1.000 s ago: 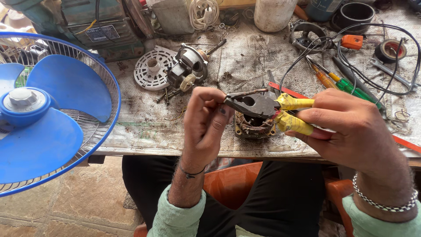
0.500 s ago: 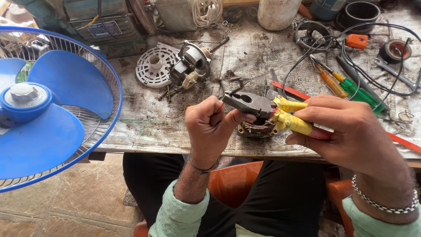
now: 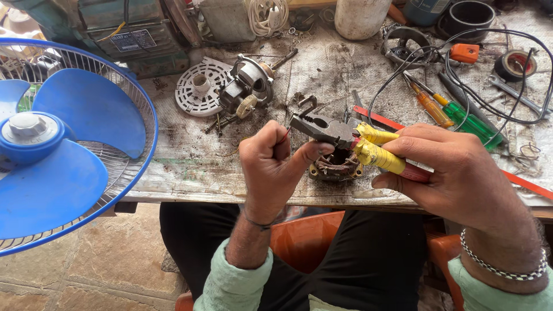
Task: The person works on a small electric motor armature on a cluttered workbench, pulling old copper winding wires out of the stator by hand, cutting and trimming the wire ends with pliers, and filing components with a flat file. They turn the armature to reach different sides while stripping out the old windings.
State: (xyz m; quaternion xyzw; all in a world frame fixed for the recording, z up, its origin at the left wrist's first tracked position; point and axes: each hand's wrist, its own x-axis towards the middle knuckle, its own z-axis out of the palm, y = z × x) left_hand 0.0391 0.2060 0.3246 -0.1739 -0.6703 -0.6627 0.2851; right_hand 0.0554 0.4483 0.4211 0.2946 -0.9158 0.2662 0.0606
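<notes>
A pair of pliers (image 3: 331, 129) with yellow-wrapped handles is held in the air over the near edge of the workbench (image 3: 190, 167), its dark jaws pointing left and meeting at their tips. The right hand (image 3: 455, 173) is wrapped around the handles, fingers folded over them and squeezing them together. Just left of the jaw tips, the left hand (image 3: 275, 167) is curled into a loose fist, thumb stretched right so that it touches the underside of the pliers' head; a thin red wire (image 3: 284, 135) sticks up from between its fingers, close to the jaws, though whether the jaws grip the wire cannot be told. Directly beneath the pliers, on the bench near its edge, sits a motor stator (image 3: 335, 167) with copper windings, partly hidden by the tool. Farther back and to the left lie a motor housing (image 3: 247, 89) with a small gear and a white round plastic grille (image 3: 199, 89) beside it. To the right on the bench lie an orange-handled screwdriver (image 3: 431, 106) and a green-handled screwdriver (image 3: 469, 121), side by side, crossed by loops of black cable (image 3: 518, 118). At the far left stands a blue fan (image 3: 57, 144) in its wire cage, beside the bench.
</notes>
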